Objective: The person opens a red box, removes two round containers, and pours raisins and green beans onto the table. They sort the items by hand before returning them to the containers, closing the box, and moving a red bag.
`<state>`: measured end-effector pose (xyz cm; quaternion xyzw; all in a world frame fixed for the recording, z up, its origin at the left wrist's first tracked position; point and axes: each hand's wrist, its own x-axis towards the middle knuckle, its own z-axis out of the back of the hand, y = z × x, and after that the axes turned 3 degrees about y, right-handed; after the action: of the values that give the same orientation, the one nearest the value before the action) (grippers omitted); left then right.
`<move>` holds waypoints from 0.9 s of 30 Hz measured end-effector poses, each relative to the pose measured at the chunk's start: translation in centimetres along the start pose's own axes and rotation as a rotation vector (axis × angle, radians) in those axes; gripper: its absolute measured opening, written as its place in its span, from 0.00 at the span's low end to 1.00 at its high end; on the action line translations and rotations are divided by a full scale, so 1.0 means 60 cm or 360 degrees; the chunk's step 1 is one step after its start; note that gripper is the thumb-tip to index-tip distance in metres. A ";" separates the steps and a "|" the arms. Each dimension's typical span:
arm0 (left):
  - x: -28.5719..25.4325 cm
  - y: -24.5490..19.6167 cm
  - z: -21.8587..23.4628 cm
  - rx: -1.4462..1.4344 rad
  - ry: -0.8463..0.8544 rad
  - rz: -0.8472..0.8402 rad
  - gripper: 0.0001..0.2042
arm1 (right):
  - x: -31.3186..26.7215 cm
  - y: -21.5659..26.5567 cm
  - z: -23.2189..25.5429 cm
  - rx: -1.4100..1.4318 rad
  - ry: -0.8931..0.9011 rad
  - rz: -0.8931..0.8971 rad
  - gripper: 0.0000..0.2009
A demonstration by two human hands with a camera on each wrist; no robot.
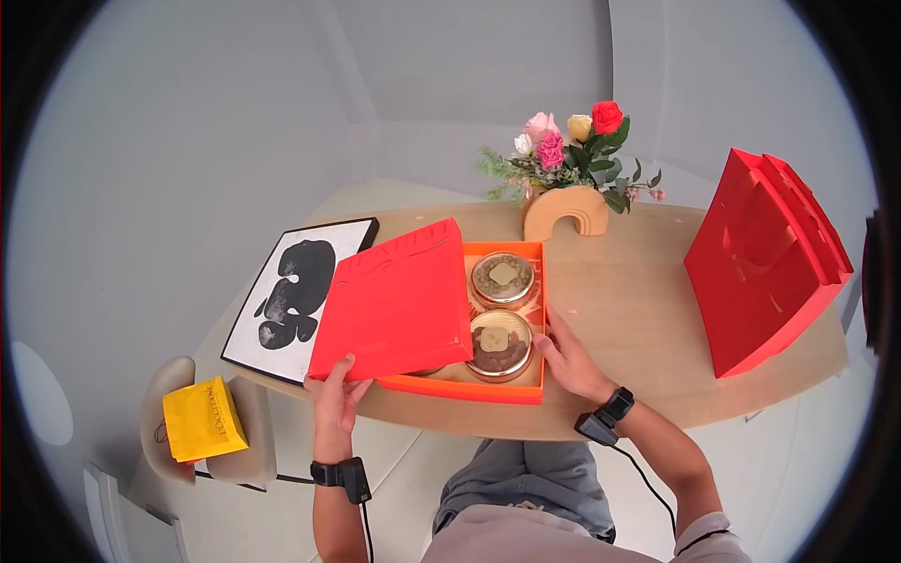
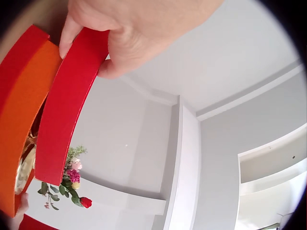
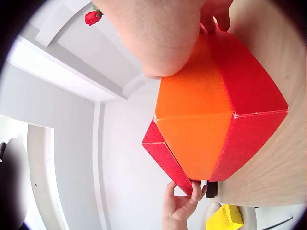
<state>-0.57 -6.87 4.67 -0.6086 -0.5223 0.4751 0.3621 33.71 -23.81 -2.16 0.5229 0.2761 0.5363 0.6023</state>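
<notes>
I see my left hand (image 1: 336,387) at about seven o'clock of the flat red cardboard lid (image 1: 394,300), its grip pinching the lid's near corner, thumb under and fingers over the edge, as the left wrist view shows. The lid is tilted, raised off the left part of the orange square gift box (image 1: 488,389) and covering that half. My right hand (image 1: 571,361) rests at the box's four o'clock corner, fingers straight against its side wall, grip released. In the uncovered half sit two round gold-rimmed tins (image 1: 503,278), one at twelve o'clock of the other. The box lies mid-way on the round light wooden table (image 1: 638,310). At twelve o'clock stands a beige arch-shaped vase of mixed flowers (image 1: 565,211); at three o'clock a red paper gift bag (image 1: 765,263); at nine o'clock a black-framed ink-blot print (image 1: 296,296). A yellow paper bag (image 1: 203,419) sits on a chair at eight o'clock.
</notes>
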 end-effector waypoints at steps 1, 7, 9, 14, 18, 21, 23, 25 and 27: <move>0.002 0.002 0.004 0.0001 0.0001 0.0001 0.35 | 0.000 0.002 0.002 0.0000 -0.0001 -0.0001 0.36; -0.026 -0.003 -0.002 0.0030 0.0134 -0.0048 0.30 | -0.002 -0.005 -0.004 -0.0065 -0.0076 0.0102 0.35; -0.031 -0.004 -0.010 -0.0116 -0.0073 -0.0148 0.29 | -0.001 -0.007 -0.004 -0.0118 -0.0102 0.0142 0.35; 0.012 -0.045 0.018 -0.0153 0.0174 -0.0026 0.22 | 0.002 0.001 0.000 -0.0148 -0.0110 0.0183 0.35; 0.044 -0.042 0.030 -0.0100 0.0162 0.0193 0.17 | 0.009 0.047 0.005 -0.0532 -0.0197 0.0264 0.34; 0.054 -0.033 0.037 -0.0014 0.0276 0.0277 0.18 | 0.028 0.068 0.006 -0.0751 -0.0154 0.0248 0.31; 0.056 -0.029 0.038 0.0023 0.0293 0.0318 0.19 | 0.044 0.094 0.004 -0.0747 -0.0105 0.0178 0.32; 0.060 -0.022 0.043 0.0044 0.0312 0.0342 0.19 | 0.065 0.112 -0.004 -0.0741 -0.0043 0.0113 0.34; 0.055 -0.015 0.040 0.0062 0.0309 0.0299 0.19 | 0.088 0.124 -0.016 -0.0707 0.0122 -0.0158 0.40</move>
<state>-3.11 -3.62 4.15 -0.6908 -0.4161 0.4557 0.3768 31.62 -19.43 5.64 0.3426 0.1994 0.5730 0.7173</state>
